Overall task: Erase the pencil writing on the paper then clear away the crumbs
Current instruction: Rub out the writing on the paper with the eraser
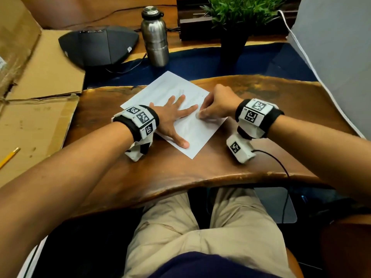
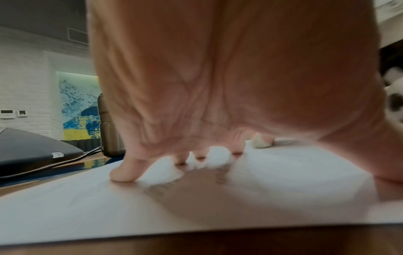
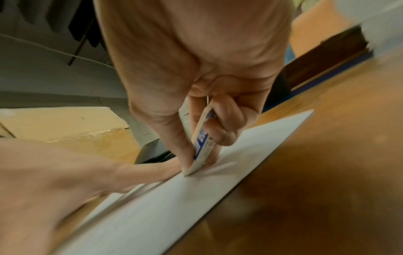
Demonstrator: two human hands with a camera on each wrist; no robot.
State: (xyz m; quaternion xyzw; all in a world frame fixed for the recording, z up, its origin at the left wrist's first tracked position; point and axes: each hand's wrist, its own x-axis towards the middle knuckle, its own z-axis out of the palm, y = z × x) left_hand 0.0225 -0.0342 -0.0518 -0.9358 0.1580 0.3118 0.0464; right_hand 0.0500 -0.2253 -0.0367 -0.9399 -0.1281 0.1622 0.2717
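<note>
A white sheet of paper (image 1: pixel 192 135) lies tilted on the wooden desk, with faint grey pencil marks (image 2: pixel 161 188) on it. My left hand (image 1: pixel 174 115) lies flat on the sheet with its fingers spread, pressing it down. My right hand (image 1: pixel 202 115) pinches a white eraser (image 3: pixel 200 151) with a blue sleeve between thumb and fingers. The eraser's tip touches the paper just beside my left index finger. In the left wrist view the eraser tip (image 2: pixel 260 143) shows beyond my fingers (image 2: pixel 124 172). I cannot make out any crumbs.
Behind the paper stand a steel bottle (image 1: pixel 155 37), a dark conference speaker (image 1: pixel 96 45) with its cable, and a potted plant (image 1: pixel 234 21). Flattened cardboard (image 1: pixel 38 109) covers the desk's left side, with a yellow pencil (image 1: pixel 9 157) on it. A black cable (image 1: pixel 281 167) hangs from my right wrist.
</note>
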